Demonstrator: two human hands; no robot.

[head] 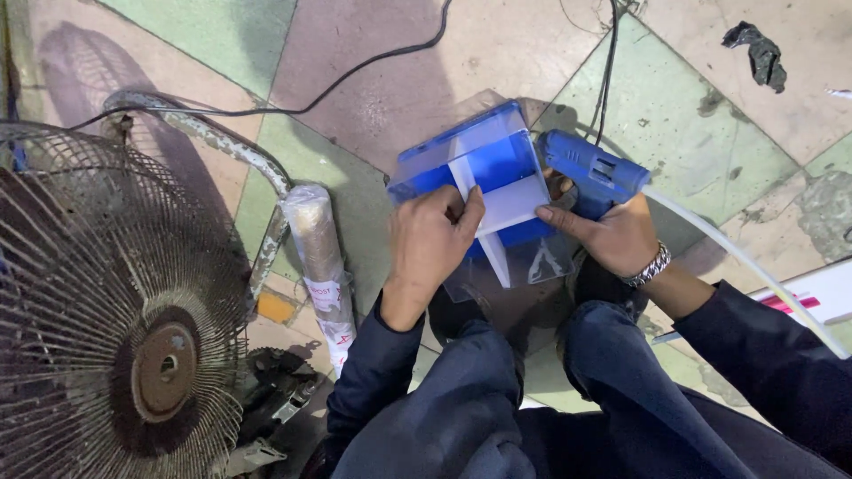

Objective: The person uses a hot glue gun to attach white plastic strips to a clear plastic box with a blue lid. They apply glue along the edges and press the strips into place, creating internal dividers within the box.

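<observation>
My left hand (432, 241) grips the near left side of a blue and clear plastic box (475, 164) with white divider strips (506, 206) inside, its thumb pressed on a strip. My right hand (611, 232) is closed round the handle of a blue hot glue gun (590, 168). The gun's nozzle points at the box's right edge, and my forefinger touches the white strip. A long whitish glue stick (745, 262) juts out of the gun's rear toward the right. The box rests over my knees above the floor.
A rusty standing fan (106, 302) fills the left side. A wrapped roll (318, 253) lies beside its curved base tube (226, 146). Black cables (373, 62) run over the tiled floor. A crumpled black scrap (759, 53) lies top right, a white board (821, 293) at right.
</observation>
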